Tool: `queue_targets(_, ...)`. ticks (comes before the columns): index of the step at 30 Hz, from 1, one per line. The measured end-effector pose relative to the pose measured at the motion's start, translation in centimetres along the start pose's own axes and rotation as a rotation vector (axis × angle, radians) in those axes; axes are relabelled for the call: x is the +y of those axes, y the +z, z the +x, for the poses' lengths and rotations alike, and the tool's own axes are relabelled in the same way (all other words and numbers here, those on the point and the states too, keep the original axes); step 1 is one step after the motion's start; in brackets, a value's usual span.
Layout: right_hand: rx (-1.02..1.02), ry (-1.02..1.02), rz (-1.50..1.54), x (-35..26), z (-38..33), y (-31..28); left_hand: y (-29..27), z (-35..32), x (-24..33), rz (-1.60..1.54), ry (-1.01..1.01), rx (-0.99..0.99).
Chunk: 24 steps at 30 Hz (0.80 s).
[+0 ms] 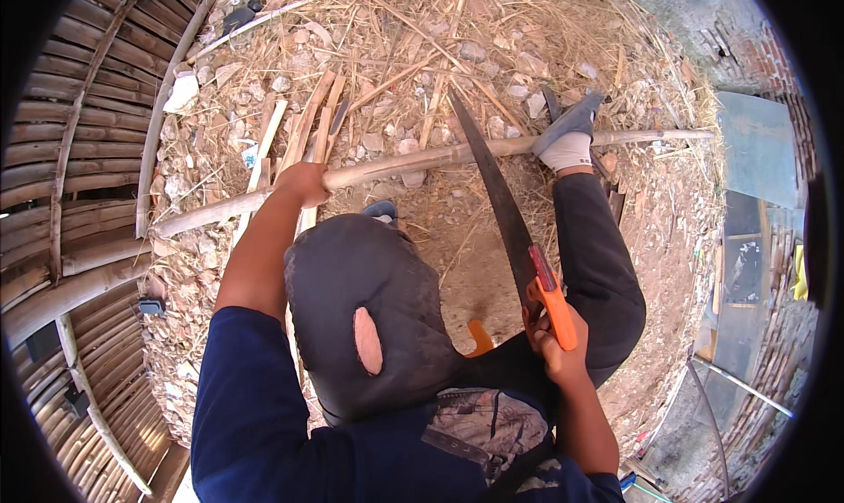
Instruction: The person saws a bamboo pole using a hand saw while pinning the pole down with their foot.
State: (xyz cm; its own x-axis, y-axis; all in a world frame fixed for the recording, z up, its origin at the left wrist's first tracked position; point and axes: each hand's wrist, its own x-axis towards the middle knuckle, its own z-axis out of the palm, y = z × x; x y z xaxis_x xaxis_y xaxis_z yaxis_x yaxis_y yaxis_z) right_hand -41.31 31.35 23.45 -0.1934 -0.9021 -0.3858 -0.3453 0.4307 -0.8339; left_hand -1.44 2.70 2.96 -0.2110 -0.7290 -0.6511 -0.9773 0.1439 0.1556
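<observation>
A long bamboo pole (pixel 396 166) lies crosswise in front of me, above the rubble. My left hand (pixel 303 185) is closed around it, left of the middle. In my right hand (pixel 559 343) is the orange handle of a handsaw (pixel 501 191). Its dark blade slants up and to the left and crosses the pole near the middle; whether the teeth touch the pole I cannot tell. Farther right, my foot in a grey sandal (pixel 567 129) and white sock rests on the pole. My bent knees, in dark trousers, frame the space below it.
Several split bamboo strips (pixel 308 120) lie past my left hand, among stones and straw. A slatted bamboo wall (pixel 97 134) bounds the left side. On the right are a brick wall (pixel 774 353) and a grey-blue sheet (pixel 758 147). An orange object (pixel 479 338) shows between my legs.
</observation>
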Motion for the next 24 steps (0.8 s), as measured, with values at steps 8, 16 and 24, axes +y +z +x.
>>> queue_targets(8, -0.079, 0.136, 0.204, 0.6, 0.4, 1.4, -0.2, 0.4, -0.5, -0.010, -0.010, -0.025)
queue_targets(16, -0.120, 0.191, 0.273, 0.6, 0.3, 2.1, -1.0, 0.3, 0.2, 0.007, -0.011, -0.071)
queue_targets(24, -0.098, 0.149, 0.402, 0.3, 2.7, 4.9, 1.0, 1.0, -0.2, 0.041, -0.035, 0.023)
